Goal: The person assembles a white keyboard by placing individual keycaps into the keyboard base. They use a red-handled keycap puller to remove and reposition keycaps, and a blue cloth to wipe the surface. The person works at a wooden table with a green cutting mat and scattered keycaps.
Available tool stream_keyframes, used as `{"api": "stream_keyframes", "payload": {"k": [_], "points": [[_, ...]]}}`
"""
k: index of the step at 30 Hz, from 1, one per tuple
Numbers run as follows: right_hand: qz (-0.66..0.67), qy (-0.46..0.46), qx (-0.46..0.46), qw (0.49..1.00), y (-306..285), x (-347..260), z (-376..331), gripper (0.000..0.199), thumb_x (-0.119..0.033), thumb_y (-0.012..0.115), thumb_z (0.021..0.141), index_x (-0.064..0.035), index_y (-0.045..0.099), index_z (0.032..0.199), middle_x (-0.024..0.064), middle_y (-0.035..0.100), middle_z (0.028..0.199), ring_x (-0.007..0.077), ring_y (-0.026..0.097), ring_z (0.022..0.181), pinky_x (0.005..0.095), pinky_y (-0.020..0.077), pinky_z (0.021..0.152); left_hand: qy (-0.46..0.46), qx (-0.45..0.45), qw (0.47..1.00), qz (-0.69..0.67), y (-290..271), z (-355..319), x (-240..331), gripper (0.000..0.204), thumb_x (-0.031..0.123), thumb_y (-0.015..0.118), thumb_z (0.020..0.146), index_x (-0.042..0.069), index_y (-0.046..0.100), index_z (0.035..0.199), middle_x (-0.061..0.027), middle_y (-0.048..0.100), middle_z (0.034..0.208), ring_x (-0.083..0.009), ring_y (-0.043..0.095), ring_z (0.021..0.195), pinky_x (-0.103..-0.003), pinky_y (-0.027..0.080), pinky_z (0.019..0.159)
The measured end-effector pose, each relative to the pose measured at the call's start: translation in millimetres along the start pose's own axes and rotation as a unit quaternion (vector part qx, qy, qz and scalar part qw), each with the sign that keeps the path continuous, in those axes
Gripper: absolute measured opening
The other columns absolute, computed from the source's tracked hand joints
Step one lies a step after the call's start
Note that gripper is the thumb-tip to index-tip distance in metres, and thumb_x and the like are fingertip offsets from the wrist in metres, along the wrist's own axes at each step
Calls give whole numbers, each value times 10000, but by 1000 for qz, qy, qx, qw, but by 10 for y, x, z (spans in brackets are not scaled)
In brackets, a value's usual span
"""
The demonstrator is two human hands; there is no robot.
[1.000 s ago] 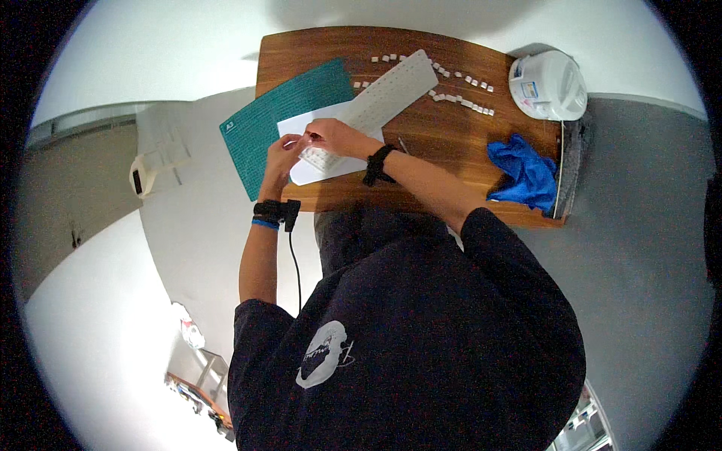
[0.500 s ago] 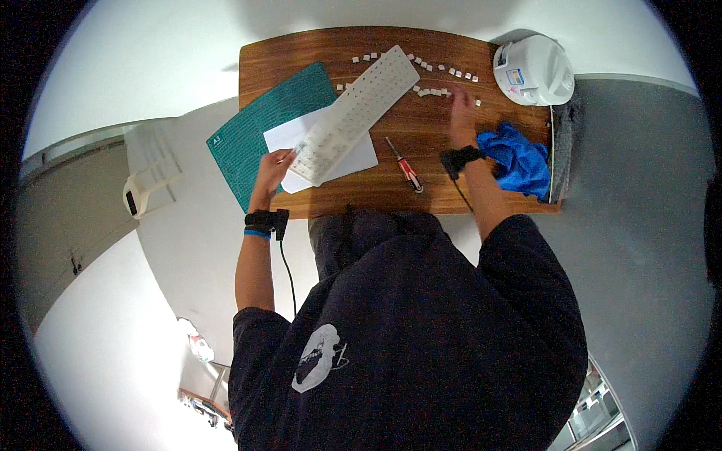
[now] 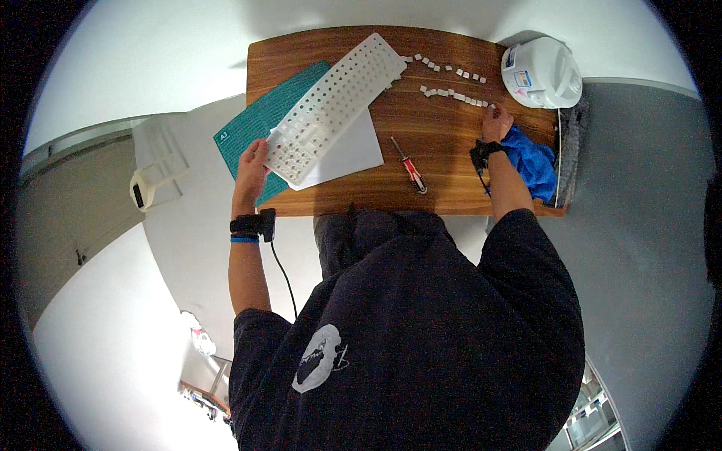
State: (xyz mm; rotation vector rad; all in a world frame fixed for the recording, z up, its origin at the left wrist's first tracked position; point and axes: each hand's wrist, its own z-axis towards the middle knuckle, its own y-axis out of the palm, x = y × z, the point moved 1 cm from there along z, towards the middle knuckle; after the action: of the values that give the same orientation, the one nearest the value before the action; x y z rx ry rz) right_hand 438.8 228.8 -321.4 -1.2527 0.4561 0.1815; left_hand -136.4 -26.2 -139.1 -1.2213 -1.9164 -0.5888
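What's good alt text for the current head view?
A person's left hand holds a white keyboard over a green mat and paper; the right hand is at the end of a row of white keys. A screwdriver lies on the wooden table.

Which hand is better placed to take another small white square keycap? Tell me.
The right hand, probably: it is beside the small white square keycaps, while the left hand holds the white rectangular keyboard.
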Motion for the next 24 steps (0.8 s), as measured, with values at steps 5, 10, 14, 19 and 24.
{"api": "stream_keyframes", "payload": {"k": [5, 10, 14, 19, 24], "points": [[42, 25, 32, 998, 107, 124, 86, 234, -252, 668, 900, -50, 707, 1010, 167, 688, 952, 352, 613, 953, 452, 490, 832, 17, -2, 1000, -19, -82, -45, -41, 386, 323, 495, 1053, 22, 573, 1282, -62, 659, 1135, -150, 636, 1005, -333, 518, 909], [73, 0, 22, 997, 228, 308, 170, 201, -224, 654, 903, -49, 719, 977, 179, 701, 937, 342, 630, 924, 454, 504, 818, 22, -1, 998, -54, -172, -67, -74, 372, 297, 471, 1063, 23, 569, 1293, -68, 650, 1147, -161, 629, 1035, -351, 516, 921], [19, -43, 11, 999, 313, 599, 221, 237, -234, 639, 912, -55, 705, 1052, 175, 695, 1003, 344, 615, 976, 463, 475, 919, 31, -12, 997, -67, -153, -33, -78, 356, 295, 476, 1061, 30, 574, 1277, -64, 646, 1145, -164, 627, 1037, -354, 515, 929], [10, 12, -37, 999, 289, 67, 211, 379, -251, 637, 938, -101, 606, 1285, 167, 599, 1208, 374, 539, 1082, 488, 452, 920, 42, -14, 995, -93, -388, -3, -236, 335, 286, 490, 1055, 26, 585, 1243, -58, 646, 1141, -163, 629, 1027, -343, 513, 930], [61, -221, -250, 941, 411, -860, 140, 432, -164, 595, 955, -117, 508, 1376, 173, 463, 1414, 408, 478, 1244, 497, 423, 1043, 8, -26, 998, -59, -510, 35, -356, 338, 295, 506, 1048, 20, 592, 1226, -48, 653, 1115, -156, 631, 1008, -326, 513, 916]]}}
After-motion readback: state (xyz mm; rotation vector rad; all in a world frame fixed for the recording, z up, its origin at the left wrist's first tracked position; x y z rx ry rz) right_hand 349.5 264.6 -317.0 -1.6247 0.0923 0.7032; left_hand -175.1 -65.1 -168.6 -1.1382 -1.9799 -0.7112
